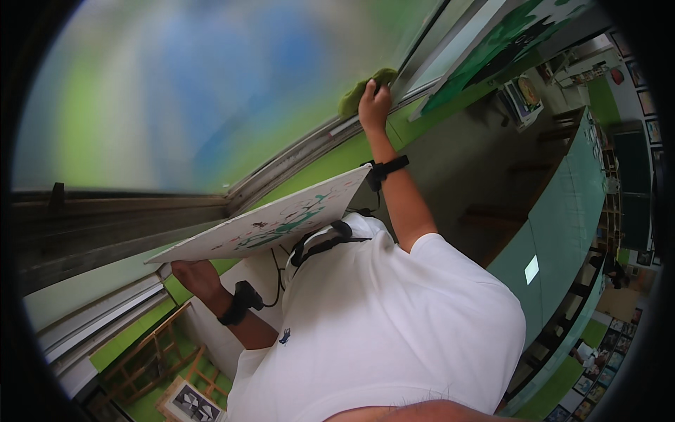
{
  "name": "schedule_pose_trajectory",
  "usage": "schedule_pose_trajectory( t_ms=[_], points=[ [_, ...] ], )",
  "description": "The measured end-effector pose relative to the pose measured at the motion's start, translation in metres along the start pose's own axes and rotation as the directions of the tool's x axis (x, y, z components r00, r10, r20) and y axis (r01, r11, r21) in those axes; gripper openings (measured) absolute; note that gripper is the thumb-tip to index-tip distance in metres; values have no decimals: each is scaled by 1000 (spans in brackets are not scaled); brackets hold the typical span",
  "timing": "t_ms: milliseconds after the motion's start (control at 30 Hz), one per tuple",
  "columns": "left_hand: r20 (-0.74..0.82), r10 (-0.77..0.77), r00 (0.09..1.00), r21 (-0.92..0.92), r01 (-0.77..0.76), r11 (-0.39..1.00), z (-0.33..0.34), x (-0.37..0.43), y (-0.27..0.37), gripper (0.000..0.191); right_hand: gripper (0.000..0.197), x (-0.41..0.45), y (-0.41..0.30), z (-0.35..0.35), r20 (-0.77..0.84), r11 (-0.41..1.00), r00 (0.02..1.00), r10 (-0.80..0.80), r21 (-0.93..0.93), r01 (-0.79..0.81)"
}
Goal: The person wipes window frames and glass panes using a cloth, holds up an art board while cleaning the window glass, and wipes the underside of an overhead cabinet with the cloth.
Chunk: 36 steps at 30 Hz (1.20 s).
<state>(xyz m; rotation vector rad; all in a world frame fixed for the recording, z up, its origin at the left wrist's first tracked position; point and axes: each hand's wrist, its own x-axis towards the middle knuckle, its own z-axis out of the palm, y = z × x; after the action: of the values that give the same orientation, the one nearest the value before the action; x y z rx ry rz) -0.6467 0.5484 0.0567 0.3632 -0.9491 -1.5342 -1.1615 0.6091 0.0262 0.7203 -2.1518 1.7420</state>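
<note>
My right hand (374, 108) grips a green cloth (353, 100) at the lower corner of a large window pane (200, 105), beside the metal window frame (427, 53). A white painted board (290, 219) with a green and red design slants across in front of my waist. My left hand (196, 279) is curled at the board's near left edge and appears to hold it; the fingertips are hidden. The board's far corner lies close to my right wrist. Each wrist wears a black strapped device, the left one with a cable.
The window track (285, 155) runs below the glass. A green and black painted panel (485, 58) stands right of the frame. Long glass-topped tables (559, 221) extend along the right. Wooden easels (153, 364) and a framed picture (192, 403) are at lower left.
</note>
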Motion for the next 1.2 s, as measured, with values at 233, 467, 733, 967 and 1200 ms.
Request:
schedule_pose_trajectory(
  t_ms=[233,467,733,967,1200],
  points=[
    [40,51,998,21,-52,998,-1,-1,0,38,26,8,-105,-25,38,980,992,-121,165,113],
    [-8,-26,1000,-37,25,999,12,2,5,40,28,2,-68,-2,-131,946,987,-96,297,132],
    [-71,13,997,42,-10,999,13,-4,7,41,30,53,-106,-33,-184,941,979,-91,306,146],
    [-52,2,999,74,2,997,20,0,8,43,45,82,-125,-42,-164,971,976,-145,168,172],
    [-3,-8,1000,44,8,999,22,5,5,42,50,31,-56,-30,4,969,988,156,193,-154]
  ],
)
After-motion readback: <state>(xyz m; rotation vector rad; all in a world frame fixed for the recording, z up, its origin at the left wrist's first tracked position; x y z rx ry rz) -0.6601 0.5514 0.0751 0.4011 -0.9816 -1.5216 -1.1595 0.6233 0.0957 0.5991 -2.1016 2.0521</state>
